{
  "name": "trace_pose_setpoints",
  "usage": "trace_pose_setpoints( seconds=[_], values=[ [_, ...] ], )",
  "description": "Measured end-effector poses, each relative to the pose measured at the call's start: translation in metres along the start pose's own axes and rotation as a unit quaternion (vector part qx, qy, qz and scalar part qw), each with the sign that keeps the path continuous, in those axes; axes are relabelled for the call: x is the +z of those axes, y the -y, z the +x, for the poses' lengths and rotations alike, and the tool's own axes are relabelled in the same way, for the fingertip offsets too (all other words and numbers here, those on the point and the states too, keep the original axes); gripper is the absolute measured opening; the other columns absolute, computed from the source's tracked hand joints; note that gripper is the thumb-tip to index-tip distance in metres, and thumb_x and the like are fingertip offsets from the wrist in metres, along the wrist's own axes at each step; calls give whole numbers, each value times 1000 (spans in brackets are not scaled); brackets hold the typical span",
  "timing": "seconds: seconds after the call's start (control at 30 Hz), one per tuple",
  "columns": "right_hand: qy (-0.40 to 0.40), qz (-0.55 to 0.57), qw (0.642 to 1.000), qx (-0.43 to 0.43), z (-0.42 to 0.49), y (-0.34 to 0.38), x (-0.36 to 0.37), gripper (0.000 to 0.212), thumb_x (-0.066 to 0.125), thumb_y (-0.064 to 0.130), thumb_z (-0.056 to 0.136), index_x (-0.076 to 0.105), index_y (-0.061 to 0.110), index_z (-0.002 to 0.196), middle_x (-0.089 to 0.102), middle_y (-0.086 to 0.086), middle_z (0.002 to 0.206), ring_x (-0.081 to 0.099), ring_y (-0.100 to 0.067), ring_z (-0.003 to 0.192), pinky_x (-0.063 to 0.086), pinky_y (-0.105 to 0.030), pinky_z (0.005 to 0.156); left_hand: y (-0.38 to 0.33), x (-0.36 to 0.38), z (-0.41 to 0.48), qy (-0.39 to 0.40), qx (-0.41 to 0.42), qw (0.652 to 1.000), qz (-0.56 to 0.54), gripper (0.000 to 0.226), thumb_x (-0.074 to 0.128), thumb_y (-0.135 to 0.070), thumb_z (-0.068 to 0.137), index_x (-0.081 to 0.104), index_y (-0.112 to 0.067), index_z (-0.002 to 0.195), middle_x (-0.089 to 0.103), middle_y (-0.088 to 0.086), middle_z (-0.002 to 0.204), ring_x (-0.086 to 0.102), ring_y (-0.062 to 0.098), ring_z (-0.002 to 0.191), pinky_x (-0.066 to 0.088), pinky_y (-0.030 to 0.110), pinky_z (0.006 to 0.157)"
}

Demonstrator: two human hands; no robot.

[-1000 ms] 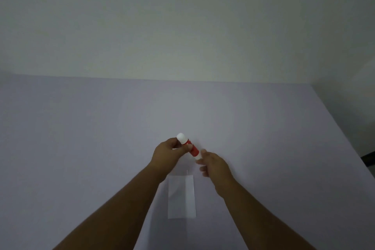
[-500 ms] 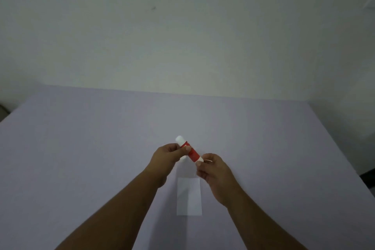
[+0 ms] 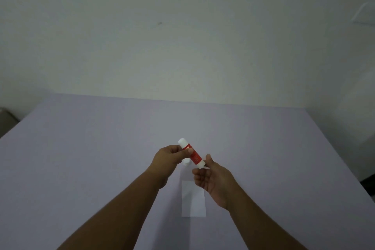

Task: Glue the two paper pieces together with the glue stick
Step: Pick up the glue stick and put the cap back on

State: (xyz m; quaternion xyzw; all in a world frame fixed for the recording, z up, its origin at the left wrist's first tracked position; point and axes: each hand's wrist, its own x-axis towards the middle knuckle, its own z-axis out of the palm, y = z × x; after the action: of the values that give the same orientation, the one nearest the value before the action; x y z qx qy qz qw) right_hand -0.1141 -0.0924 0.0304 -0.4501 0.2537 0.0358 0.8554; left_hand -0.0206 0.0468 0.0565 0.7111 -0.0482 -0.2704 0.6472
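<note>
"Why hold the glue stick (image 3: 192, 154) up like that?"

"My left hand (image 3: 169, 161) pinched its upper end; my right hand (image 3: 213, 177) lay loose and open at its lower end, perhaps to twist it. The paper (image 3: 193, 199) lay on the table (image 3: 81, 158) just below both hands."

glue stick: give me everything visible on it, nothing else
The glue stick is a small cylinder with a red labelled body and white ends, plastic by its look. It is held in the air above the table, tilted, with one white end up and away and the other down toward the right hand. The left hand pinches its upper body; the right hand's fingertips meet its lower end. Whether it is capped is unclear.
</note>
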Motion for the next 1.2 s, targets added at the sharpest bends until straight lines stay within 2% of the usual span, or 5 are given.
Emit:
trace_pose_setpoints(
  seconds=[0.2, 0.43, 0.63, 0.87, 1.2],
  values=[
    [-31, -135, 984, -109, 2, -3, 1, 12, 62, 19, 86, 59, 12, 96, 66, -12, 90, 63, -19, 76, 55, -26, 71, -3, -1, 1, -2, -5, 1000, 9, 13, 70, -34, 78, 67, -22, 82, 68, -1, 93, 59, 17, 93, 44, 28, 79],
    [-77, -232, 959, -142, 8, -6, -1, 22, 73, 21, 76, 55, 20, 89, 64, -11, 92, 62, -26, 88, 52, -30, 78, 2, 3, 7, -5, -17, 1000, -7, 20, 72, -34, 75, 68, -17, 85, 70, 4, 95, 61, 19, 95, 44, 32, 84],
    [-2, -6, 1000, -28, 7, -1, -6, 26, 58, 28, 89, 59, 5, 103, 71, -16, 79, 67, -23, 70, 59, -30, 65, 1, 4, 12, 7, -20, 1000, -22, 15, 72, -30, 76, 68, -18, 85, 70, 3, 95, 61, 16, 94, 46, 26, 76],
    [-59, -182, 973, -128, 12, -8, -3, 16, 69, 16, 81, 60, 15, 93, 68, -7, 90, 65, -20, 81, 54, -35, 83, 4, 7, 15, -31, -34, 999, -27, 25, 75, -32, 72, 67, -11, 82, 70, 5, 86, 64, 14, 84, 46, 21, 64],
    [-97, -229, 956, -153, 17, -15, -4, 19, 75, 21, 75, 59, 25, 85, 70, 4, 85, 67, -14, 82, 47, -19, 68, 10, 9, 21, -41, -59, 997, -4, 31, 77, -40, 69, 63, -15, 81, 68, 2, 85, 61, 15, 83, 45, 23, 63]
  ],
)
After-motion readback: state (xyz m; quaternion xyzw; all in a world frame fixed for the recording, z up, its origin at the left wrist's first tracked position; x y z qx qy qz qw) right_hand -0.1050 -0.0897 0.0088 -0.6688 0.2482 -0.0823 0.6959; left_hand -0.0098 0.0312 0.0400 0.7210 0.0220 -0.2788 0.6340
